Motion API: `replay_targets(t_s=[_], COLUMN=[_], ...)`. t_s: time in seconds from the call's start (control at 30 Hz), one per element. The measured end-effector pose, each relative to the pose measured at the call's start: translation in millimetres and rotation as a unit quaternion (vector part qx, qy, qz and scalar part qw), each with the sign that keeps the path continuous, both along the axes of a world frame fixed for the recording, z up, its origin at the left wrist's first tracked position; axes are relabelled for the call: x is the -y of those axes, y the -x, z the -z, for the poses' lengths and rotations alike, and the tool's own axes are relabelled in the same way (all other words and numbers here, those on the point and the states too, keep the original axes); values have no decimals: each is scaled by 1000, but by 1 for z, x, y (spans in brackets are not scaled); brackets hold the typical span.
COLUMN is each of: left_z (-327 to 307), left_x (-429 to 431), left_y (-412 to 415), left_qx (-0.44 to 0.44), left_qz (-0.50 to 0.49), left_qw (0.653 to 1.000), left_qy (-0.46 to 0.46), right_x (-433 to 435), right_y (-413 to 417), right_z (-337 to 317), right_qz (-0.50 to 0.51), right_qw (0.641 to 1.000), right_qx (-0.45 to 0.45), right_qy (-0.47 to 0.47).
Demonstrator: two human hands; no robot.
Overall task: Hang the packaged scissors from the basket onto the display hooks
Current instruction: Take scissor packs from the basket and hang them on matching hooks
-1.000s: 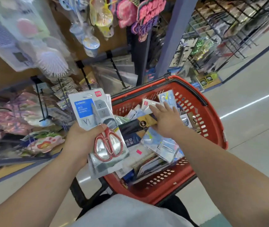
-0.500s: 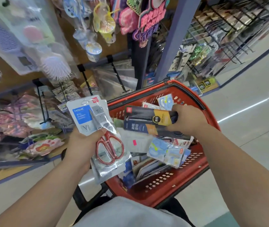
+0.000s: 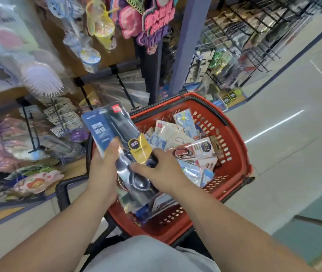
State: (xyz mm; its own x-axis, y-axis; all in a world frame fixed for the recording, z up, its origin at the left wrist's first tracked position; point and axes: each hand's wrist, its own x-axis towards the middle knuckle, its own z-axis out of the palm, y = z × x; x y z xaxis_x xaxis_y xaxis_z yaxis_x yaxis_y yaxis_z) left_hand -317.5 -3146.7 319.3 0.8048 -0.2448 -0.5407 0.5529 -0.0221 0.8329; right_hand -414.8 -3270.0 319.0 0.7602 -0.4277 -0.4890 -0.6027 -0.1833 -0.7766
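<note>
A: What has shifted in the last half-second?

B: The dark blue scissors pack (image 3: 105, 128) lay crosswise over the red basket (image 3: 240, 154), in the right hand alone. Now it stands on end at the basket's left rim. It lies on top of the white pack with red-handled scissors and hides nearly all of it.

A: And the hands?

B: The left hand (image 3: 102, 173) clasps the stack from behind, with its thumb pressed on the blue card. The right hand (image 3: 162, 169) grips the pack's lower part, thumb on the front and fingers curled round the right edge.

A: Why hold it that way?

B: I'd judge they're squaring the packs into one bundle with the hang-holes uppermost. That way each pack can slide onto a hook without another reach into the basket.

A: Where are the hooks?

B: The black display hooks (image 3: 125, 89) jut out just beyond the basket's far-left corner, above the stack.

A: What's still inside the basket?

B: A loose heap of carded packs (image 3: 177, 134), overlapping at all angles from the middle to the right wall. There's plenty still to hang.
</note>
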Motion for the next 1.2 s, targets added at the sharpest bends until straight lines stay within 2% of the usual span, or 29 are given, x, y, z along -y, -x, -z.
replay_targets(t_s=[0.07, 0.17, 0.23, 0.3, 0.37, 0.47, 0.6, 0.67, 0.73, 0.8, 0.87, 0.97, 1.07, 1.2], left_z=[2, 0, -3, -8, -11, -14, -12, -12, -14, -16, -17, -17, -17, -16], left_x=[-11, -29, -41, -50, -56, -59, -60, -61, -63, -65, -68, -71, -71, -67], left_y=[-1, -9, -15, -21, -24, -25, -22, -21, -20, -20, -21, -22, -23, -23], left_qx=[29, 28, 26, 36, 43, 45, 53, 55, 56, 54, 53, 52, 53, 46], left_qz=[23, 24, 16, 13, 8, -5, -14, -15, -14, -16, -18, -14, -11, -12], left_qw=[999, 997, 997, 996, 996, 995, 994, 994, 994, 994, 994, 994, 994, 994], left_qy=[-27, -61, -73, -84, -82, -84, -92, -92, -93, -93, -97, -95, -98, -94], right_x=[-5, 24, 59, 86, 99, 101, 87, 72, 57, 48, 46, 48, 54, 71], right_y=[-4, 4, 19, 40, 54, 52, 15, -10, -30, -42, -46, -45, -40, -38], right_z=[0, 16, 38, 56, 68, 75, 64, 58, 61, 67, 73, 76, 72, 52], right_qz=[-55, -120, -132, -185, -220, -217, -184, -216, -275, -322, -346, -336, -304, -139], right_qw=[998, 992, 979, 931, 905, 920, 966, 963, 937, 887, 847, 861, 900, 967], right_qx=[9, 2, -77, -198, -258, -233, -115, -101, -103, -124, -160, -157, -122, -62], right_qy=[8, 39, 136, 245, 258, 229, 143, 128, 191, 307, 371, 350, 287, 204])
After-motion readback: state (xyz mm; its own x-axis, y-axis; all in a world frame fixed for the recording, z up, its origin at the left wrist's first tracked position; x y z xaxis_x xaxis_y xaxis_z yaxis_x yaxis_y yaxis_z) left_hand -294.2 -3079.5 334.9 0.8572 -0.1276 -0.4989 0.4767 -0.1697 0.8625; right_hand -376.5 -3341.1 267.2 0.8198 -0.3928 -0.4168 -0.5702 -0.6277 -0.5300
